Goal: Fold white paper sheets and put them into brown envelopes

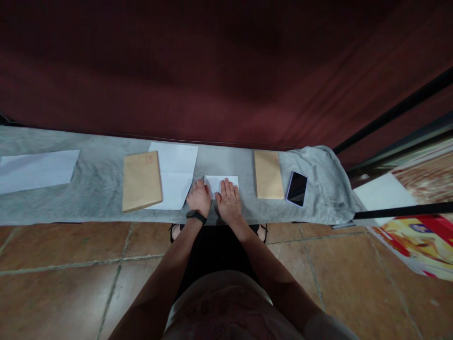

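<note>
A folded sheet of white paper (pixel 213 181) lies on the grey cloth in front of me. My right hand (pixel 229 200) is laid flat over its right part, fingers stretched out and holding nothing. At the paper's left edge rests my left hand (pixel 199 197), its fingers loosely bent and not visibly gripping anything; a black band is on that wrist. Close by on the left, a larger creased white sheet (pixel 176 182) lies unfolded. A brown envelope (pixel 141 182) covers part of that sheet's left side.
The narrow surface is covered by a grey cloth (pixel 99 189). On the right are another brown envelope (pixel 268 174) and a phone (pixel 296 189). More white paper (pixel 38 170) lies far left. A dark red curtain (pixel 212 71) hangs behind; black bars (pixel 403 210) stand at right.
</note>
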Action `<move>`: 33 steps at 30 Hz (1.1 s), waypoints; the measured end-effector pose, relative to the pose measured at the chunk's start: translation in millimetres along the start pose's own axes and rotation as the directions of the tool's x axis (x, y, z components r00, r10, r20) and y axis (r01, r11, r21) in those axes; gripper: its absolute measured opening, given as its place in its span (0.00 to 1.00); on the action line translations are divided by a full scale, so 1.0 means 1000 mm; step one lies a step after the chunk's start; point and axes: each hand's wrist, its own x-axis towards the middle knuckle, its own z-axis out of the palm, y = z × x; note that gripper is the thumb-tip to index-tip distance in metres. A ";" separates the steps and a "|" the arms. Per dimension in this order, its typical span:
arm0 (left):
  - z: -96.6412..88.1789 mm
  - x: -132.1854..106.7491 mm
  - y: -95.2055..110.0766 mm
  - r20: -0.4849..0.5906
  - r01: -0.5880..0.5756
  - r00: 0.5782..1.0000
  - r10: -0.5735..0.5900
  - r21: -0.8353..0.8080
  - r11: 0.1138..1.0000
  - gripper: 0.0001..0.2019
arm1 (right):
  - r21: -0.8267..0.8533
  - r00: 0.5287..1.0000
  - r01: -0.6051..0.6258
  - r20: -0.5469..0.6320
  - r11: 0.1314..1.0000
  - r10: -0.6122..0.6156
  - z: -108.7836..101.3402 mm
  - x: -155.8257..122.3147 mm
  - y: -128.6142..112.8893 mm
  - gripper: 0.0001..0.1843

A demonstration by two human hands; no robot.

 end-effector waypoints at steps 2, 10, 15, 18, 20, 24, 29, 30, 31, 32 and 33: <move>0.004 -0.005 0.005 -0.043 -0.131 0.991 0.130 -0.036 0.991 0.21 | 0.000 1.000 0.001 0.017 1.000 -0.001 0.000 0.000 0.000 0.31; 0.037 -0.002 0.016 0.122 -0.459 0.869 0.480 -0.166 0.873 0.30 | 0.012 0.992 0.056 0.110 0.998 -0.057 -0.003 0.000 0.006 0.33; 0.038 0.000 0.010 0.113 -0.395 0.908 0.403 -0.087 0.915 0.31 | 0.018 0.997 0.043 0.061 0.999 -0.044 -0.003 -0.001 0.009 0.31; 0.038 -0.002 0.009 0.094 -0.392 0.914 0.395 -0.049 0.919 0.32 | 0.014 1.000 0.000 0.028 1.000 0.000 -0.006 0.000 0.019 0.29; 0.039 -0.003 0.007 0.073 -0.381 0.921 0.382 -0.022 0.924 0.33 | 0.016 1.000 -0.026 0.004 1.000 0.026 -0.008 0.000 0.028 0.29; 0.040 -0.001 0.000 0.048 -0.350 0.936 0.350 0.009 0.937 0.35 | -0.005 0.998 -0.060 -0.021 0.998 0.060 -0.013 -0.001 0.044 0.30; 0.035 0.002 -0.007 0.057 -0.314 0.949 0.311 0.042 0.948 0.36 | -0.048 0.996 -0.087 -0.005 0.995 0.087 -0.018 0.000 0.049 0.30; 0.035 0.002 -0.007 0.056 -0.310 0.950 0.307 0.045 0.950 0.36 | -0.053 0.995 -0.097 -0.007 0.994 0.097 -0.019 0.000 0.048 0.30; 0.034 0.001 -0.007 0.055 -0.307 0.951 0.304 0.043 0.951 0.37 | -0.057 0.993 -0.114 -0.013 0.992 0.113 -0.021 -0.001 0.047 0.30; 0.034 0.001 -0.007 0.053 -0.305 0.952 0.302 0.041 0.952 0.37 | -0.058 0.991 -0.133 -0.025 0.989 0.132 -0.023 -0.003 0.046 0.30; 0.034 0.001 -0.007 0.051 -0.304 0.952 0.301 0.038 0.952 0.37 | -0.056 0.989 -0.145 -0.037 0.988 0.143 -0.025 -0.006 0.044 0.30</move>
